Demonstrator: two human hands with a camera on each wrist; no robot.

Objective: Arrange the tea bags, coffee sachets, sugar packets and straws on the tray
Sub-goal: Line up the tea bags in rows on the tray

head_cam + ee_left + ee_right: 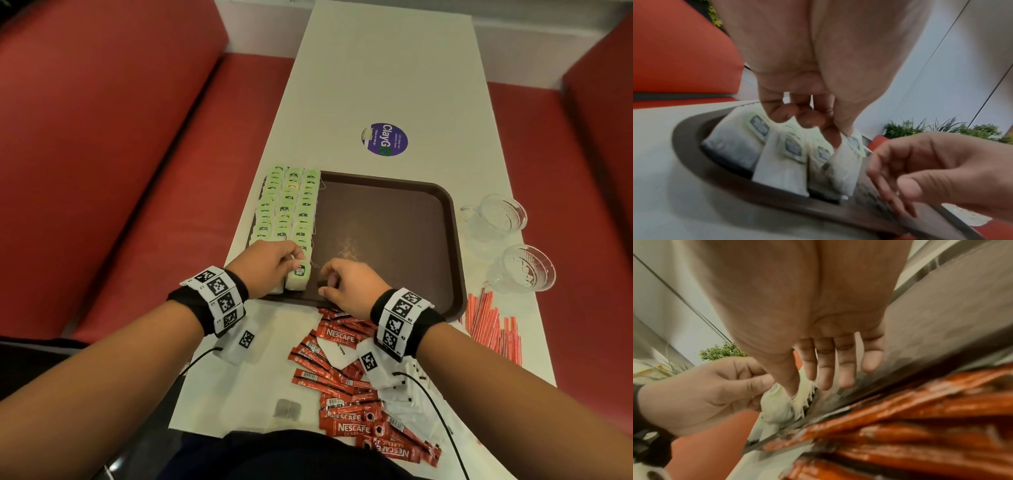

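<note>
One tray, two glass cups, three rows of tea bags, one loose tea bag

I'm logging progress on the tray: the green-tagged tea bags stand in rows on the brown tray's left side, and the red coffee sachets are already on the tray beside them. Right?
Not quite. The red Nescafe coffee sachets still lie on the white table, in front of the brown plastic tray, as the head view shows. The green-tagged tea bags do stand in rows on its left side.
</note>
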